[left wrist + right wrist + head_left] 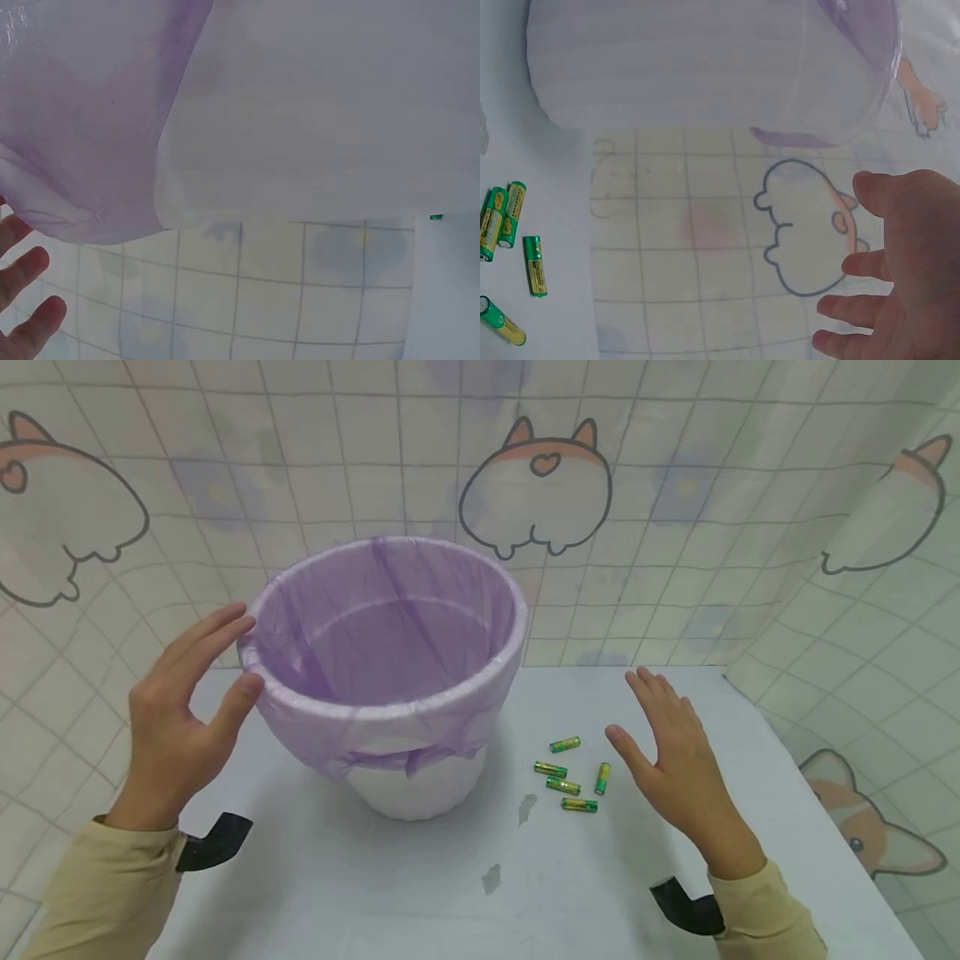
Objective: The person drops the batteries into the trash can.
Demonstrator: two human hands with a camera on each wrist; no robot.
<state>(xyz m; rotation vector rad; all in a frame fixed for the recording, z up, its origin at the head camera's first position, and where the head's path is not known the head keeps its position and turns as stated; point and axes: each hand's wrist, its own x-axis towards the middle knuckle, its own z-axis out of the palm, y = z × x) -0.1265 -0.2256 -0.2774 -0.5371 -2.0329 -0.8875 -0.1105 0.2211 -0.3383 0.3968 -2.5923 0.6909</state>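
A white bin point(420, 789) stands upright on the table, lined with a translucent purple bag point(420, 727) folded over its rim. My left hand point(183, 718) is at the left side of that rim, fingers spread and thumb apart; whether they touch it I cannot tell. In the left wrist view its fingertips point(45, 315) show beside the bag. My right hand point(675, 768) hovers over the table with extended fingers, holding nothing. Just left of it lie several green and yellow batteries point(563, 786), seen also as loose batteries point(535, 266) in the right wrist view.
The white table point(360, 877) has two grey patches point(491, 879) on its top. Behind it hangs a gridded curtain point(375, 460) with cartoon animals, which also runs along both sides. A black strap end point(217, 842) sticks out at the left wrist, another strap end point(686, 906) at the right.
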